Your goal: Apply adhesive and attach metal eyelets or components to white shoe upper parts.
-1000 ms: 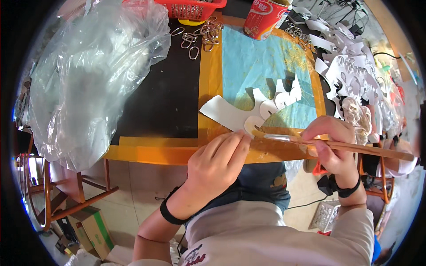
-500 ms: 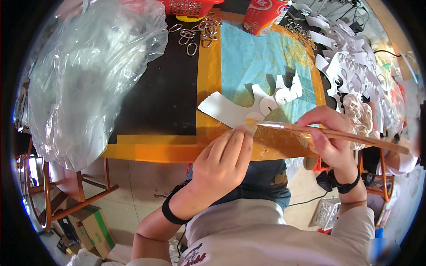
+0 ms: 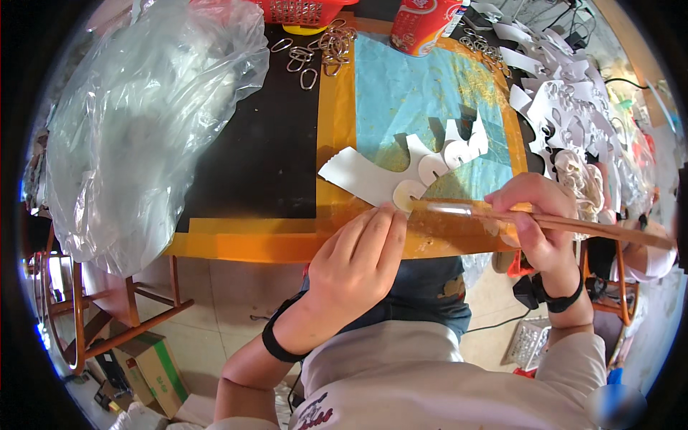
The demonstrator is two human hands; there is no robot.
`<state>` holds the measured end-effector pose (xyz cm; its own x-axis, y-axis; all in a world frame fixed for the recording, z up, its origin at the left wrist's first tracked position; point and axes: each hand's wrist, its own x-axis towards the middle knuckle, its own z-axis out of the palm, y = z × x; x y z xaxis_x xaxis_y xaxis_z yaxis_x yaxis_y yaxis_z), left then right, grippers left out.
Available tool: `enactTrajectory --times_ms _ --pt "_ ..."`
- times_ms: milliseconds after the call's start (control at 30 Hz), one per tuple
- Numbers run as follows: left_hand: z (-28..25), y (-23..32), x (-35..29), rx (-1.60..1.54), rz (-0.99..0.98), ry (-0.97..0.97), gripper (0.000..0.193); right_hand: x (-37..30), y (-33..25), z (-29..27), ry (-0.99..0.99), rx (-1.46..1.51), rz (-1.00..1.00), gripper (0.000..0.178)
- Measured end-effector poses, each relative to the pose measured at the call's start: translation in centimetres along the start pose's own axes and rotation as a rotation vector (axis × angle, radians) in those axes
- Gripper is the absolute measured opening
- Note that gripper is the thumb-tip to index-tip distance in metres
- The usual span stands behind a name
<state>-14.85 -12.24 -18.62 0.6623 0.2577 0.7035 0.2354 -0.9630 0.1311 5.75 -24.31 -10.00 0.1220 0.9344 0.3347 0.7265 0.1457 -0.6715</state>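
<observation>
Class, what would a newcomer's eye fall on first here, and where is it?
The big clear plastic bag on the left of the table probably draws the eye first. Next come the red container at the far edge of the blue sheet, and the wooden-handled brush in the right grip.

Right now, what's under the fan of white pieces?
A blue sheet and orange tape show around the white pieces; what lies directly beneath is covered.

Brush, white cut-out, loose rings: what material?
Brush handle: probably wood, brown, low sheen; its ferrule, shiny silver, likely metal. White cut-out: smooth, thin-edged sheet; card or plastic, can't tell. Rings: silvery with bright glints, likely polished metal.
</observation>
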Motion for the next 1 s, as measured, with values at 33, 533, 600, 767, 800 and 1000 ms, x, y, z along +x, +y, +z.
enactTrajectory --times_ms 33,533,600,767,800,1000 --pt "0.1 0.0 0.0 -0.005 -0.001 0.000 0.016 0.3 -0.2 0.6 0.042 -0.023 0.021 0.014" --pt "0.0 0.2 -0.2 -0.074 -0.053 -0.003 0.025 -0.3 0.0 0.1 0.048 0.015 -0.008 0.014" --pt "0.0 0.2 -0.1 -0.077 -0.050 0.007 0.025 -0.1 -0.3 0.6 0.074 0.017 -0.009 0.013" --pt "-0.1 0.2 -0.1 -0.079 -0.054 -0.009 0.023 -0.1 -0.3 -0.1 -0.046 -0.021 -0.007 0.013" --pt "-0.1 0.1 -0.2 -0.076 -0.056 -0.009 0.023 -0.2 -0.1 -0.5 -0.041 0.014 -0.022 0.015" --pt "0.1 0.1 -0.2 -0.087 -0.055 0.014 0.023 -0.7 -0.5 -0.2 0.118 0.134 0.095 0.029"
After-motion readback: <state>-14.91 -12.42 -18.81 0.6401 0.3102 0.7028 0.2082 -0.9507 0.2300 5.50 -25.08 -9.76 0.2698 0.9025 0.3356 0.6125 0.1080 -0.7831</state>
